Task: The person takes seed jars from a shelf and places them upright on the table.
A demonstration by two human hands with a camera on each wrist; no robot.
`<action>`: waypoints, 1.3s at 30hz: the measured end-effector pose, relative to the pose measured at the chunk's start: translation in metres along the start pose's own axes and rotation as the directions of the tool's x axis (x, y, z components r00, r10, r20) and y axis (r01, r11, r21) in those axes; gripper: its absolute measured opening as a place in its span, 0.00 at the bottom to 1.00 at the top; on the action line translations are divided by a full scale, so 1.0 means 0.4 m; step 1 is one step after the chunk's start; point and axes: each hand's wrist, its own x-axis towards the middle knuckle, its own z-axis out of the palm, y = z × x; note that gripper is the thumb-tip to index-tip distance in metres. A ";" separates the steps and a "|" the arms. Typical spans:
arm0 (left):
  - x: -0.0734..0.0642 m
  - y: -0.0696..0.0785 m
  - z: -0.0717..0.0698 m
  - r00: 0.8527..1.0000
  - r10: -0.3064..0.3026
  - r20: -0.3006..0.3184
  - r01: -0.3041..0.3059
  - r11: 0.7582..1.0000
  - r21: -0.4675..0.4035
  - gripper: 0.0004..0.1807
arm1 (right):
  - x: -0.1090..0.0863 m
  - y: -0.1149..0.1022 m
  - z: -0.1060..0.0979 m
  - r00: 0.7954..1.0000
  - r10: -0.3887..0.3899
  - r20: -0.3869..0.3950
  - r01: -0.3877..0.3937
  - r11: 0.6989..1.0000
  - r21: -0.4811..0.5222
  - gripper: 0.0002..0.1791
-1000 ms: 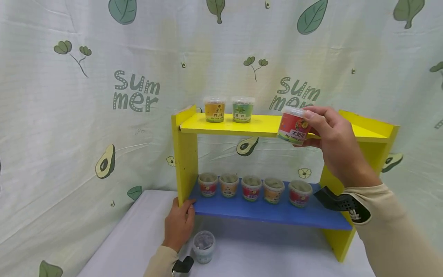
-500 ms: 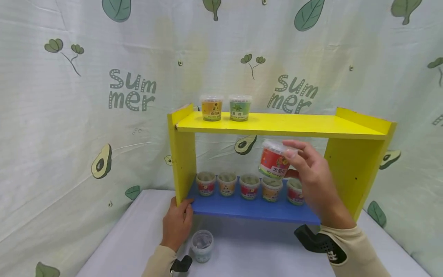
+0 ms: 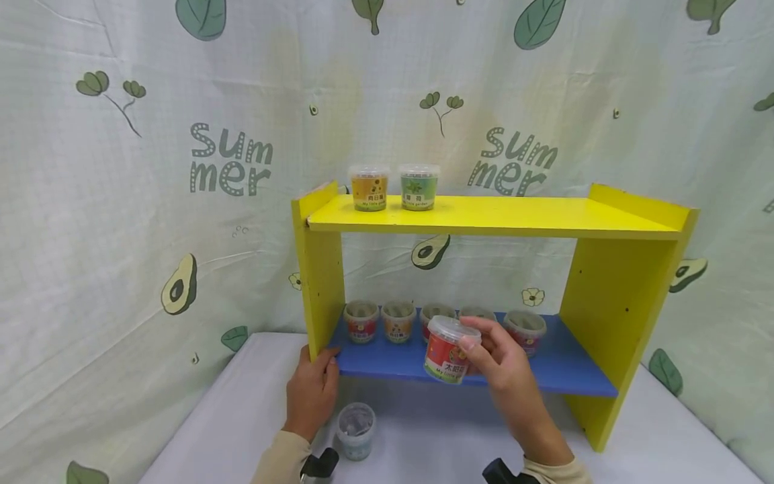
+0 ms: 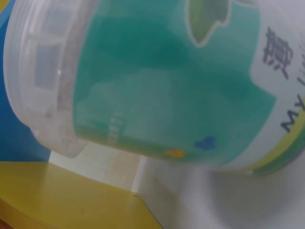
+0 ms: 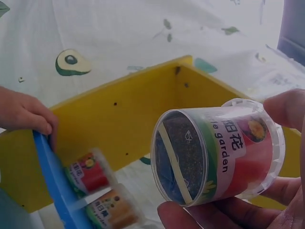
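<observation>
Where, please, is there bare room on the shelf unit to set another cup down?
The yellow top shelf is bare from the green-labelled cup to the right side panel. The blue shelf has a smaller gap between its rightmost cup and that panel; further left, four more cups crowd it.

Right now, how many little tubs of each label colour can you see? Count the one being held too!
Red tubs: 4 (1 in the right hand)
Yellow-orange tubs: 2
Green tubs: 2
Tub with its label hidden: 1
Total: 9 tubs
</observation>
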 end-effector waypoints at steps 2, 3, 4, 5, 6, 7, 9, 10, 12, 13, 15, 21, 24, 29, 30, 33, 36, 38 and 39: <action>0.001 0.001 -0.001 1.000 -0.005 0.001 0.005 1.000 -0.001 0.11 | -0.001 0.023 0.008 1.000 0.028 0.001 -0.028 1.000 0.001 0.20; 0.002 0.001 -0.001 1.000 -0.005 -0.001 0.005 1.000 0.001 0.11 | -0.001 0.032 0.013 0.999 0.042 0.002 -0.042 0.999 0.001 0.21; 0.002 0.002 -0.002 1.000 -0.006 -0.001 0.006 1.000 0.002 0.11 | 0.000 0.040 0.017 0.999 0.054 0.003 -0.054 0.999 0.002 0.21; 0.002 0.002 -0.003 1.000 -0.005 -0.001 0.005 1.000 0.005 0.11 | 0.000 0.047 0.022 0.998 0.064 0.004 -0.064 0.998 0.000 0.21; 0.003 0.002 -0.004 1.000 -0.002 -0.003 0.002 1.000 0.010 0.11 | 0.002 0.052 0.026 0.998 0.066 0.007 -0.066 0.998 0.000 0.21; 0.003 0.002 -0.004 1.000 -0.001 -0.004 0.001 1.000 0.013 0.11 | 0.002 0.057 0.030 0.997 0.070 0.013 -0.070 0.998 0.004 0.21; 0.003 0.001 -0.004 1.000 0.001 -0.007 -0.001 1.000 0.019 0.11 | 0.000 0.064 0.038 0.996 0.088 0.027 -0.089 0.996 0.027 0.21; 0.003 0.001 -0.003 1.000 0.001 -0.006 0.000 1.000 0.020 0.10 | -0.003 0.068 0.040 0.994 0.100 0.033 -0.101 0.994 0.037 0.21; 0.003 0.001 -0.001 1.000 0.001 0.000 -0.001 1.000 0.018 0.10 | -0.008 0.077 0.044 0.991 0.127 0.043 -0.129 0.991 0.045 0.21; 0.003 0.002 0.001 1.000 0.000 0.007 0.000 1.000 0.017 0.10 | -0.011 0.082 0.045 0.989 0.143 0.048 -0.145 0.988 0.050 0.21; 0.003 0.005 0.004 1.000 0.005 0.016 -0.005 1.000 0.018 0.10 | -0.015 0.091 0.047 0.984 0.167 0.054 -0.169 0.985 0.042 0.21; 0.000 0.012 0.005 1.000 -0.001 0.004 0.001 1.000 0.020 0.10 | -0.019 0.111 0.057 0.971 0.204 0.122 -0.210 0.977 0.036 0.24; 0.001 0.013 0.004 1.000 -0.003 0.002 0.003 1.000 0.016 0.10 | -0.020 0.117 0.062 0.966 0.215 0.144 -0.220 0.975 0.019 0.26; 0.002 0.013 0.003 1.000 -0.006 0.013 0.006 1.000 0.020 0.10 | -0.024 0.127 0.067 0.960 0.224 0.167 -0.227 0.974 0.000 0.28; 0.002 0.013 0.004 1.000 -0.008 0.016 0.008 1.000 0.024 0.10 | -0.025 0.130 0.068 0.961 0.222 0.167 -0.225 0.974 -0.001 0.28; 0.003 0.013 0.002 1.000 -0.011 0.022 0.010 0.999 0.033 0.10 | -0.027 0.137 0.071 0.961 0.220 0.166 -0.223 0.975 0.004 0.29; 0.004 0.012 0.000 1.000 -0.005 0.019 0.004 0.999 0.033 0.10 | -0.028 0.148 0.078 0.962 0.212 0.172 -0.214 0.977 -0.005 0.29; 0.002 0.008 -0.001 1.000 -0.003 0.007 0.002 0.999 0.032 0.10 | -0.027 0.157 0.083 0.960 0.209 0.186 -0.208 0.978 -0.020 0.29; 0.002 0.006 -0.002 1.000 0.000 -0.003 0.000 1.000 0.031 0.10 | -0.026 0.161 0.086 0.959 0.206 0.194 -0.204 0.978 -0.030 0.29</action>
